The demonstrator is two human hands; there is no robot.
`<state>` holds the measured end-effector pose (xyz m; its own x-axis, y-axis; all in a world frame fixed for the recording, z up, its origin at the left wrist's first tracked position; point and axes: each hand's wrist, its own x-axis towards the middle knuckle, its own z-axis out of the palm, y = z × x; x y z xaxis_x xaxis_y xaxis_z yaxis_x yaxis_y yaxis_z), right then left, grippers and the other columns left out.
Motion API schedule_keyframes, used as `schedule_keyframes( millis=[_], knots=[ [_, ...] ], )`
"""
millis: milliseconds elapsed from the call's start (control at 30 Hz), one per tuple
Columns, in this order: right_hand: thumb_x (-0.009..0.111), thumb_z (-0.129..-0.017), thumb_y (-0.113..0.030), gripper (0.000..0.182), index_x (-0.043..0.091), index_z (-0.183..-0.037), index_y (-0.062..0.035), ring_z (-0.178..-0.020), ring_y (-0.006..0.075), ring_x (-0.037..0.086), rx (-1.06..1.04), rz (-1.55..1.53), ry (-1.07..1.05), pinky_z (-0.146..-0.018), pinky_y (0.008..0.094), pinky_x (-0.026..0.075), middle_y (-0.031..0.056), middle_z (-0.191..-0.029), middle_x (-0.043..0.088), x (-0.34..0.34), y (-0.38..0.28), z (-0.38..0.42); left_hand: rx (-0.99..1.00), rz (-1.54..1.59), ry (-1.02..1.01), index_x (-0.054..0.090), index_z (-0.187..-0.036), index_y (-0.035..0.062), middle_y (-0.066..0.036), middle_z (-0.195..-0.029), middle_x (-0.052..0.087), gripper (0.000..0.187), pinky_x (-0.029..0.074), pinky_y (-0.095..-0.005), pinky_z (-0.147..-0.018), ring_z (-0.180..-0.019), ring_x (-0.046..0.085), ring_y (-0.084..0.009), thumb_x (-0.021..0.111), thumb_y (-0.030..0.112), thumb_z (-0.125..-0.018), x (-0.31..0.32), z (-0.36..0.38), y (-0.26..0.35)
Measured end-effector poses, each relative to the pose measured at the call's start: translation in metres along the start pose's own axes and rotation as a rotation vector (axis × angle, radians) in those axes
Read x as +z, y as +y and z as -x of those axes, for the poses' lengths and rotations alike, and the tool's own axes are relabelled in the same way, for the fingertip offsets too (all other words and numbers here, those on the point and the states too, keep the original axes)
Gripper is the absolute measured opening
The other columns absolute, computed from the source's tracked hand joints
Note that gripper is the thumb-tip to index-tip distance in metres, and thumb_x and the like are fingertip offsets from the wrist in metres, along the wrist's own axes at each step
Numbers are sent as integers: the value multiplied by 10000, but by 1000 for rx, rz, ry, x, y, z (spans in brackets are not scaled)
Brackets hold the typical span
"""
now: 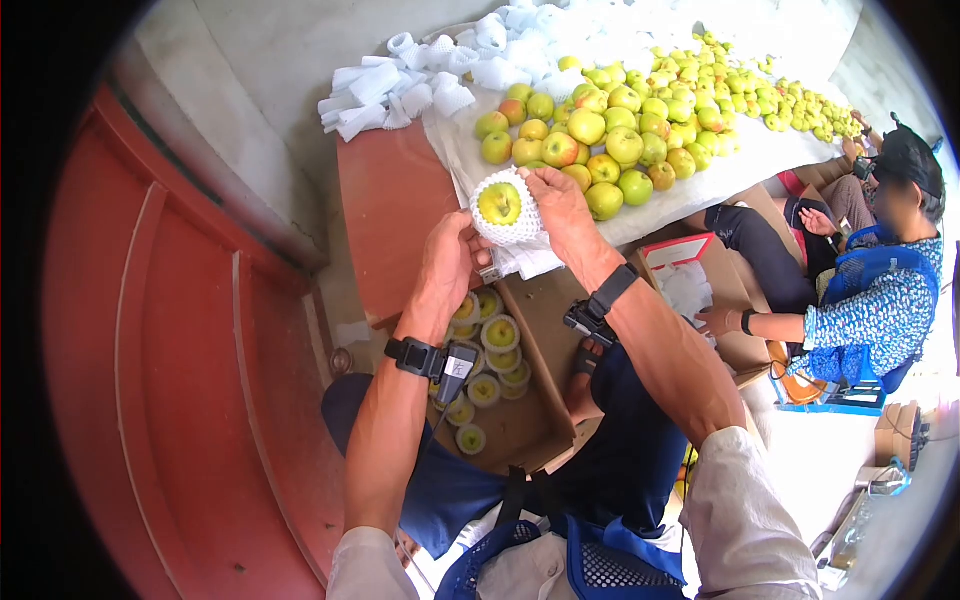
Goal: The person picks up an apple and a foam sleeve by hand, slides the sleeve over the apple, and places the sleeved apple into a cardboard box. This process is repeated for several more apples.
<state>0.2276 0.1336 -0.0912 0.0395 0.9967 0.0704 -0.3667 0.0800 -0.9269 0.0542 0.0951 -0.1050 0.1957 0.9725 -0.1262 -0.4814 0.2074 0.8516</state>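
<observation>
A green apple (499, 204) in a white foam net (520, 232) is held between my two hands, over the table's near edge. My left hand (455, 250) pinches the net's lower left side. My right hand (560, 207) grips its upper right rim with thumb and fingers. Behind them, many loose green and reddish apples (625, 145) lie on a white cloth. Empty white foam nets (370, 85) are heaped at the back left of the table. Below my left hand, netted apples (501, 334) sit in an open cardboard box (550, 400).
A co-worker (880, 280) in a cap and blue patterned top sits at the right, one hand by another open carton (735, 290). Another person is partly visible behind. The red table surface (385, 200) shows at left, beside a red door (180, 350).
</observation>
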Motion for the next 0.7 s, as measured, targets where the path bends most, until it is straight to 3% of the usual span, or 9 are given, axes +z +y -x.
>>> schedule_keyframes(
  millis=[133,233,467,567,700],
  knots=[
    [660,-1020,-218,253,678,-1027,34,-732,107,637,13,-12,13,-642,267,527,58,-892,700,2,-12,4,-7,-56,-22,618,-1168,53,-56,-1060,673,445,426,-281,-694,-858,575,-157,565,466,-1012,12,8,11],
    [662,-1019,-219,256,681,-1026,36,-721,110,639,29,5,9,-634,270,526,60,-886,702,2,-17,6,-8,-72,-40,616,-1204,73,-36,-1073,670,486,422,-272,-719,-902,575,-149,613,511,-992,16,12,14],
    [681,-1006,-233,266,687,-1025,32,-738,98,613,8,88,-46,-643,270,501,53,-868,688,0,-13,5,20,-260,-50,589,-1300,82,-20,-1127,653,523,429,-278,-779,-988,568,-117,690,473,-967,15,8,9],
    [696,-992,-231,258,691,-1021,26,-768,99,606,47,63,-46,-675,273,494,46,-867,685,3,-13,6,34,-199,-36,579,-1315,93,-16,-1152,645,517,443,-279,-812,-1009,570,-111,685,468,-975,20,12,10],
    [691,-991,-224,270,679,-1034,42,-789,121,611,-93,279,30,-715,293,501,74,-868,696,5,-9,6,-4,-68,-7,589,-1326,105,-7,-1187,642,514,453,-288,-856,-1039,575,-120,687,468,-975,27,16,12]
  ],
)
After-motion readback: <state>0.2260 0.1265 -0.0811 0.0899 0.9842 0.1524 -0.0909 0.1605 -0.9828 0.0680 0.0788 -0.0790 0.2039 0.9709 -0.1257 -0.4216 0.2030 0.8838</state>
